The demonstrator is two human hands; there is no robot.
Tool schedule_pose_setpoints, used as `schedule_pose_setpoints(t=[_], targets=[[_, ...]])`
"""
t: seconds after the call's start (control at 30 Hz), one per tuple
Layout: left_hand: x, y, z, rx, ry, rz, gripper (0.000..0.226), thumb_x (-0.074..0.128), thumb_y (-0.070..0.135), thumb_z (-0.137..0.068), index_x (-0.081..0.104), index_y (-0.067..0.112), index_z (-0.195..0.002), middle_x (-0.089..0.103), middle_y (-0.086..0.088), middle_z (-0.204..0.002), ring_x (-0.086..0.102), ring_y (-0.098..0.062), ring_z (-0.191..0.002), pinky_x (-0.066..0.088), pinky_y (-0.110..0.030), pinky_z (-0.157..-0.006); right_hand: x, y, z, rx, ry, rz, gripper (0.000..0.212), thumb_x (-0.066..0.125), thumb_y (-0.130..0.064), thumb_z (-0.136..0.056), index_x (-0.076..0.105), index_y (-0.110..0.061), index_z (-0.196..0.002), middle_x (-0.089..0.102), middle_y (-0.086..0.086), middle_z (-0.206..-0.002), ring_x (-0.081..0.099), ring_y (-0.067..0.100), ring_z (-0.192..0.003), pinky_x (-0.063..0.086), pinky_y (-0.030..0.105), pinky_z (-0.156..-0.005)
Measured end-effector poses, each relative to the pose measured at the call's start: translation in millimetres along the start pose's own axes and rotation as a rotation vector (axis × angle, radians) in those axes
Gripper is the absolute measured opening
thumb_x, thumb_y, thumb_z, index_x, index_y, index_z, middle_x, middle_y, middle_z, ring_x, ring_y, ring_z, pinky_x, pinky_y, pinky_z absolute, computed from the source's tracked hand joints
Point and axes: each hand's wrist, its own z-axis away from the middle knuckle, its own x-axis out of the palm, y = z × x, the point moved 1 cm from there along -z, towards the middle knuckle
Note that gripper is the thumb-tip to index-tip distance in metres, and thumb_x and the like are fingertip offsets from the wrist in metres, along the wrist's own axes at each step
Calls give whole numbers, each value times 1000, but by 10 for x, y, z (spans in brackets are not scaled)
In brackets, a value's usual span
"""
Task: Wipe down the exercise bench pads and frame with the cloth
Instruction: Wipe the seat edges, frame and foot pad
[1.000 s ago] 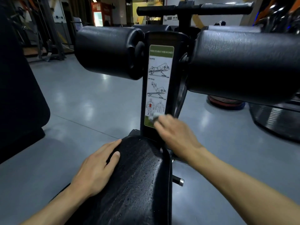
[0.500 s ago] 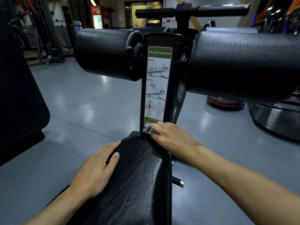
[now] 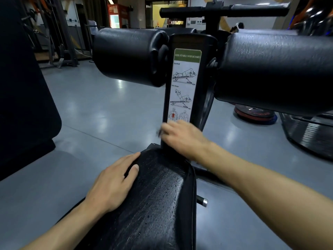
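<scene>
The black bench pad (image 3: 158, 204) runs up the middle of the view, speckled with droplets. My left hand (image 3: 113, 183) rests flat on its upper left edge. Beyond it rises the black frame post (image 3: 205, 51) with a green-and-white instruction label (image 3: 183, 83). My right hand (image 3: 182, 138) is blurred at the foot of the post, over the label's bottom, holding a small cloth (image 3: 159, 132) that only peeks out at the fingertips. Two black roller pads, left (image 3: 128, 55) and right (image 3: 275, 73), stick out from the post.
A black handle bar (image 3: 225, 9) crosses above the post. A silver adjustment pin (image 3: 202, 201) juts from the frame on the right. Grey floor lies all around. A dark padded machine (image 3: 25, 98) stands left; weight plates (image 3: 254, 114) and another machine base lie right.
My right hand with the cloth slid down the label to the post's foot, then shifted slightly up and left. My left hand has stayed on the pad.
</scene>
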Motion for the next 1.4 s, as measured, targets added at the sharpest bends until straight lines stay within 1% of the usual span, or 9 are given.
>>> schedule_pose_setpoints(t=[0.17, 0.3, 0.4, 0.57, 0.73, 0.9, 1.03, 1.23, 1.4], targets=[[0, 5, 3, -8, -11, 0, 65, 18, 67, -93, 40, 44, -150, 47, 30, -145, 47, 2, -130, 40, -26, -106, -561, 473, -609, 356, 194, 212, 36, 52, -4, -78, 71, -10, -107, 61, 7, -112, 58, 26, -96, 43, 36, -74], [3, -23, -10, -14, -33, 8, 69, 15, 71, -91, 39, 46, -150, 47, 30, -145, 47, 1, -130, 41, -28, -108, -372, 70, -375, 214, -44, 104, 39, 47, -8, -91, 62, -11, -127, 44, 9, -144, 47, 27, -122, 39, 35, -90], [15, -46, -31, -19, -37, -1, 72, 13, 73, -89, 39, 45, -150, 47, 29, -145, 47, -1, -132, 39, -29, -110, -171, -204, -159, 214, -185, -160, 37, 52, -10, -95, 59, -17, -131, 42, 3, -132, 42, 25, -121, 37, 34, -93], [11, -25, -66, -15, -31, -18, 72, 18, 73, -88, 42, 41, -148, 48, 23, -145, 47, -6, -132, 41, -31, -109, -150, -607, 7, 847, 141, -1108, 25, 52, -14, -103, 69, -19, -120, 54, -3, -108, 57, 11, -93, 45, 23, -82], [-33, -12, -106, 13, -53, 4, 71, 30, 71, -90, 50, 30, -145, 52, 18, -142, 48, -8, -131, 35, -26, -111, -232, -841, 60, 1092, 335, -1688, 26, 56, -4, -97, 75, -21, -102, 74, 1, -97, 63, 2, -83, 50, 20, -76], [-150, 154, -299, -109, -59, 485, 43, 49, 63, -93, 75, 29, -102, 70, 20, -115, 61, 4, -109, 41, -21, -98, -258, -839, 117, 1057, 414, -1775, 25, 56, 0, -96, 75, -15, -101, 73, -3, -88, 63, 4, -79, 49, 18, -71], [-168, 396, -556, -64, -80, 670, 38, 67, 41, -85, 72, 21, -117, 76, 5, -113, 67, -7, -109, 47, -27, -101, -259, -857, 90, 1026, 427, -1774, 23, 56, 3, -96, 71, -14, -103, 68, -2, -84, 59, 6, -76, 49, 19, -70], [-242, 517, -707, -339, -1, 1043, 39, 73, -4, -87, 61, 17, -118, 66, -8, -89, 68, -15, -72, 56, -21, -61, -251, -859, 105, 1082, 487, -1741, 17, 61, 2, -95, 67, -11, -105, 67, 1, -87, 61, 2, -72, 50, 19, -70], [-451, 393, -1121, -519, 221, 1054, 43, 83, 6, -82, 60, 6, -118, 70, -9, -101, 69, -16, -76, 55, -22, -50, -222, -896, 111, 1174, 525, -1725, 14, 59, -4, -98, 68, -14, -102, 71, 5, -90, 70, 15, -81, 57, 28, -80]])
